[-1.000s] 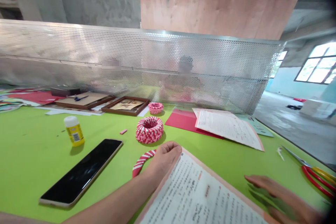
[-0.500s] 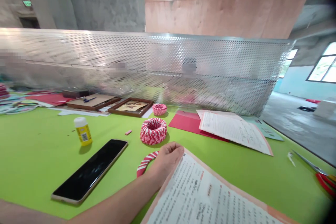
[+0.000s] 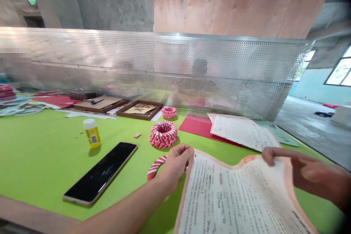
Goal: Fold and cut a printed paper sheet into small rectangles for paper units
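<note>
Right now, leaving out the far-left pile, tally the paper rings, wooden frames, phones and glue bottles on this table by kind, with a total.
Red-and-white paper rings: 3
Wooden frames: 2
Phones: 1
Glue bottles: 1
Total: 7

Nothing readable: the printed sheet (image 3: 233, 193), glue bottle label (image 3: 92, 137) and green wall sign (image 3: 31, 1) all too small or blurred.

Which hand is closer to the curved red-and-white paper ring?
Left. The left hand sits right over the curved red-and-white paper ring; the right hand is far to its right, holding the orange-bordered printed sheet.
</note>
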Demonstrator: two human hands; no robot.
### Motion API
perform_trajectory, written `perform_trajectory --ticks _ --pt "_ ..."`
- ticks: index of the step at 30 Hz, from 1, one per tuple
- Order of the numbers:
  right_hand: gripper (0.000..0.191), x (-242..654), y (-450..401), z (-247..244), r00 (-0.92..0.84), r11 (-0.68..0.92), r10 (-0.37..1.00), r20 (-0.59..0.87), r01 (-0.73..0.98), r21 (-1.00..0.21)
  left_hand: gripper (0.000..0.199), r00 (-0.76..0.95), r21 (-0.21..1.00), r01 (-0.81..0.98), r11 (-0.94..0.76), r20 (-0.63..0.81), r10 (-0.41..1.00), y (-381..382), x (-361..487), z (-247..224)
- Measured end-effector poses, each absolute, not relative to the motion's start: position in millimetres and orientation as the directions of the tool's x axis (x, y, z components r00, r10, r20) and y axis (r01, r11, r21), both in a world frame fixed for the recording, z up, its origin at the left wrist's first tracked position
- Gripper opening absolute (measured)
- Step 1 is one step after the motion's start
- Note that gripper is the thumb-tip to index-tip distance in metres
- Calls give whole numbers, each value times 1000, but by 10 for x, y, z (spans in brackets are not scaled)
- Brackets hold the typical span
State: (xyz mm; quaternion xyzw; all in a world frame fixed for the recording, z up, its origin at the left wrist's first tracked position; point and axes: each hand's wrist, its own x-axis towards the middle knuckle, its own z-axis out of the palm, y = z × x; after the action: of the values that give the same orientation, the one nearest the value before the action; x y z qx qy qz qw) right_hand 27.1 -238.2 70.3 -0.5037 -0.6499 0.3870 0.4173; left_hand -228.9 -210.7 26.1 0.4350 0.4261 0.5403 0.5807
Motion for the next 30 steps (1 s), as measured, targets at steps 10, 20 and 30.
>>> perform_trajectory --ticks 10,20,30 --pt "22 -126 -1945 1112 -654 337 756 -30 427 -839 15 91 968 -250 23 0 996 -2107 -2280 262" --pt "22 -496 -1744 983 -760 449 650 33 349 -822 16 38 978 -204 -32 41 998 -2099 -2285 261" --pt "29 -720 -1888 646 -526 258 841 127 184 -948 18 15 981 -193 8 -6 1000 -2114 -2291 282"
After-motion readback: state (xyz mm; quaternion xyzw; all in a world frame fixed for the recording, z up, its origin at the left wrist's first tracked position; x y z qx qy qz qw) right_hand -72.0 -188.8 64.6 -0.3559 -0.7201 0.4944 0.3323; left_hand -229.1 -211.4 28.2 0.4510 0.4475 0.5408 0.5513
